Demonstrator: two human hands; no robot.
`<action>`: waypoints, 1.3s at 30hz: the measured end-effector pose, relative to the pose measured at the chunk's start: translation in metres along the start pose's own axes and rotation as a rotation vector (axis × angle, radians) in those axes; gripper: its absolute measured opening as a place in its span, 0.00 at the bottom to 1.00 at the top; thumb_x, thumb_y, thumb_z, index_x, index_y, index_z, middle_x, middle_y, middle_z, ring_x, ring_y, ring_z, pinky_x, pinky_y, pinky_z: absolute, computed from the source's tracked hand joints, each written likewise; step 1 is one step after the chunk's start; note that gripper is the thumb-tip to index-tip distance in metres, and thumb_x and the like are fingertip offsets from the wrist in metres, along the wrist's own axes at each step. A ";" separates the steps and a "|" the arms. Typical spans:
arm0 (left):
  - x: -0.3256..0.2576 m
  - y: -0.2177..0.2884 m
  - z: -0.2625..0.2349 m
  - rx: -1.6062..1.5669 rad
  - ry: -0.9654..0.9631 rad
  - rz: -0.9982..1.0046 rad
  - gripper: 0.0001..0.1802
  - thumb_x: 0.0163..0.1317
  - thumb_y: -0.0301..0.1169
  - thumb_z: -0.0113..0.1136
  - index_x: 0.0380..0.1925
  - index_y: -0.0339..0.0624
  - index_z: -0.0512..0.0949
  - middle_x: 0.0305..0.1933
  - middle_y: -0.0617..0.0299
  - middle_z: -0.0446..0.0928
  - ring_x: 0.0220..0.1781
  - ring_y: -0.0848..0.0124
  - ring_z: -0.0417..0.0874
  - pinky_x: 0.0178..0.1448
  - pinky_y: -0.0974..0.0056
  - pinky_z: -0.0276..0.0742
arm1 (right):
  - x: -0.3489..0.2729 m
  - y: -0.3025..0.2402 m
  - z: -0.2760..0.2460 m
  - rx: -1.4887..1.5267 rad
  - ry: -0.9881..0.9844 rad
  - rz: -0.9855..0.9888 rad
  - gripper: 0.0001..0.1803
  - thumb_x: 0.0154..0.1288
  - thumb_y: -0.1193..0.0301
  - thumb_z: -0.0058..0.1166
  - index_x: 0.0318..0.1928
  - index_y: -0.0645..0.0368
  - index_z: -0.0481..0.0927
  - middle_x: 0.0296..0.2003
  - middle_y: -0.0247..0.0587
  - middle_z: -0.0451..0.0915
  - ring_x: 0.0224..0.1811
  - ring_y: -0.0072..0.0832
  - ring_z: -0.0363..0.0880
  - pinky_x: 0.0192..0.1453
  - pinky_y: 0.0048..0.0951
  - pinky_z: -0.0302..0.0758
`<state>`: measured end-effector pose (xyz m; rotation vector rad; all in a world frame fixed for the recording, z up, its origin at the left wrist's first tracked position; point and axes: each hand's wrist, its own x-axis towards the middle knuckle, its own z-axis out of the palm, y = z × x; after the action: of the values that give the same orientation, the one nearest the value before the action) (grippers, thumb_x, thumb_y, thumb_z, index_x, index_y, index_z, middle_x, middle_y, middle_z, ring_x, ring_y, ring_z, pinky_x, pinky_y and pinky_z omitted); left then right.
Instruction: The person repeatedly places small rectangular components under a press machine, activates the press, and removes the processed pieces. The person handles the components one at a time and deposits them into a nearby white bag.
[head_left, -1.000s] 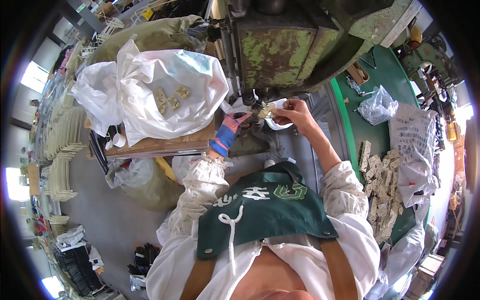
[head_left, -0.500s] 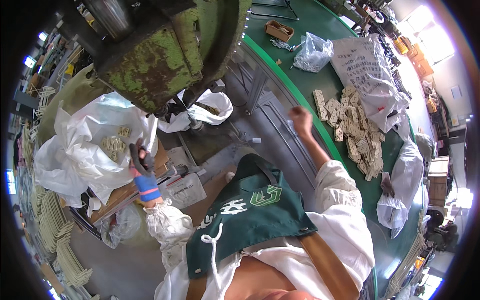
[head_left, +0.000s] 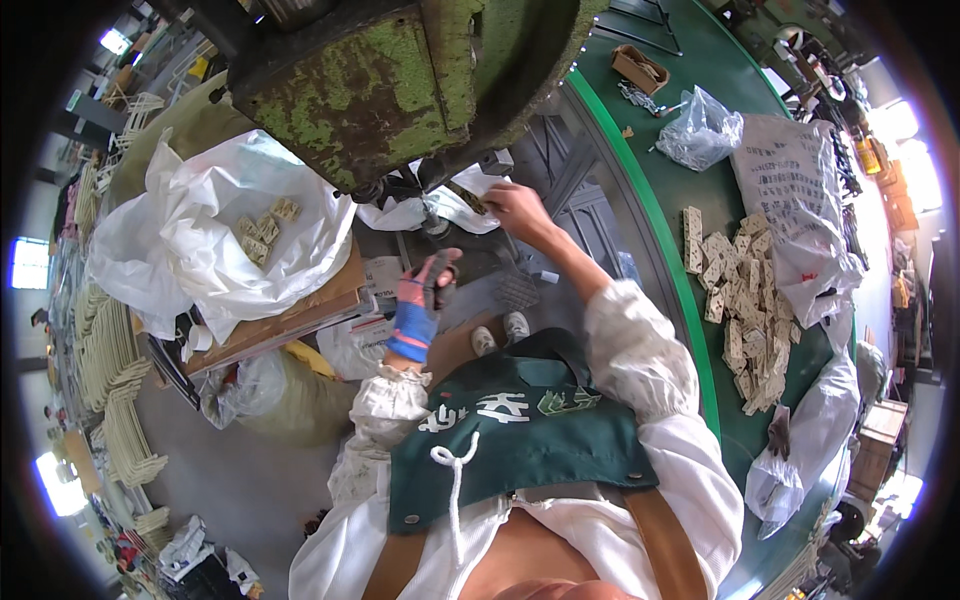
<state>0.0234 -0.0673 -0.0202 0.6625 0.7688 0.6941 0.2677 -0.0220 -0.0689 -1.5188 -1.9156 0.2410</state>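
Currently right hand (head_left: 514, 208) at small white bag (head_left: 462, 212), gloved left hand (head_left: 430, 287) apart, lower left; both hands curled, hold unclear.

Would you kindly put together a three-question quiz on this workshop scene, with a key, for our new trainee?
1. Choose one: what lies on the green table?
A) a bicycle
B) a heap of cream pieces
C) a ladder
2. True or false: the left hand wears a glove, while the right hand is bare.
3. Fill the gap: the big machine in front of the person has worn ____ paint.

Key: 1. B; 2. True; 3. green
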 end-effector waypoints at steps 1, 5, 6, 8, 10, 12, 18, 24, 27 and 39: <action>0.001 -0.005 0.007 0.001 0.017 -0.015 0.18 0.64 0.38 0.55 0.47 0.35 0.75 0.20 0.73 0.62 0.15 0.84 0.57 0.18 0.76 0.48 | 0.016 0.003 0.018 -0.085 -0.218 -0.016 0.06 0.46 0.79 0.57 0.29 0.62 0.80 0.33 0.46 0.80 0.36 0.40 0.80 0.37 0.37 0.77; -0.011 -0.009 0.033 0.058 0.100 -0.056 0.17 0.64 0.37 0.56 0.45 0.35 0.76 0.19 0.73 0.61 0.15 0.84 0.56 0.18 0.76 0.48 | 0.046 -0.005 0.053 -0.373 -0.346 0.036 0.05 0.46 0.77 0.56 0.27 0.61 0.82 0.29 0.52 0.81 0.35 0.46 0.81 0.36 0.39 0.77; -0.007 -0.010 0.033 0.042 0.092 -0.058 0.17 0.64 0.37 0.55 0.45 0.35 0.76 0.19 0.73 0.61 0.15 0.84 0.56 0.18 0.76 0.48 | 0.051 -0.002 0.056 -0.381 -0.384 0.016 0.05 0.46 0.77 0.56 0.26 0.61 0.82 0.29 0.51 0.81 0.35 0.45 0.82 0.36 0.39 0.78; -0.005 -0.012 0.033 0.037 0.092 -0.045 0.16 0.64 0.36 0.56 0.44 0.36 0.77 0.19 0.73 0.62 0.14 0.84 0.56 0.18 0.76 0.48 | 0.054 0.001 0.056 -0.421 -0.488 -0.050 0.05 0.46 0.77 0.55 0.26 0.60 0.82 0.30 0.50 0.82 0.34 0.43 0.82 0.36 0.40 0.78; -0.003 -0.014 0.029 0.040 0.085 -0.017 0.15 0.64 0.36 0.56 0.44 0.36 0.77 0.18 0.73 0.63 0.15 0.84 0.57 0.18 0.76 0.48 | 0.043 0.014 0.056 -0.263 -0.371 0.044 0.04 0.44 0.79 0.57 0.25 0.63 0.81 0.27 0.49 0.81 0.31 0.40 0.82 0.35 0.36 0.78; 0.001 -0.011 0.032 0.088 0.131 -0.006 0.15 0.64 0.36 0.56 0.43 0.36 0.78 0.19 0.73 0.65 0.15 0.85 0.59 0.17 0.76 0.49 | 0.032 0.049 0.065 0.200 -0.222 0.267 0.06 0.45 0.82 0.59 0.28 0.67 0.80 0.25 0.47 0.81 0.28 0.33 0.81 0.32 0.31 0.77; 0.019 -0.005 0.038 0.097 0.118 0.056 0.15 0.64 0.36 0.56 0.43 0.37 0.78 0.19 0.72 0.68 0.15 0.84 0.61 0.18 0.75 0.51 | 0.027 0.016 0.001 1.024 -0.177 0.557 0.11 0.58 0.76 0.60 0.40 0.70 0.79 0.31 0.40 0.81 0.30 0.23 0.79 0.32 0.24 0.78; 0.033 -0.006 0.043 0.116 0.428 0.125 0.13 0.64 0.38 0.54 0.38 0.39 0.79 0.20 0.71 0.69 0.16 0.82 0.64 0.18 0.75 0.53 | 0.037 -0.070 -0.052 1.087 -0.288 0.380 0.12 0.58 0.75 0.60 0.41 0.70 0.78 0.28 0.39 0.81 0.27 0.20 0.78 0.33 0.22 0.77; 0.031 -0.009 0.028 0.057 0.456 0.306 0.14 0.64 0.40 0.52 0.34 0.42 0.80 0.19 0.71 0.69 0.16 0.83 0.65 0.18 0.75 0.54 | 0.047 -0.086 -0.051 0.979 -0.359 0.377 0.15 0.58 0.71 0.60 0.44 0.68 0.79 0.28 0.37 0.81 0.27 0.18 0.78 0.34 0.19 0.75; 0.052 -0.016 -0.009 0.675 0.469 0.670 0.14 0.65 0.35 0.48 0.31 0.37 0.79 0.22 0.68 0.74 0.24 0.78 0.72 0.31 0.72 0.68 | 0.046 -0.086 -0.045 0.998 -0.365 0.560 0.15 0.60 0.69 0.61 0.39 0.71 0.77 0.26 0.41 0.81 0.25 0.23 0.80 0.31 0.22 0.78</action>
<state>0.0485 -0.0350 -0.0569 1.4373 1.2519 1.2415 0.2224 -0.0173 0.0279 -1.2659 -1.1807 1.5418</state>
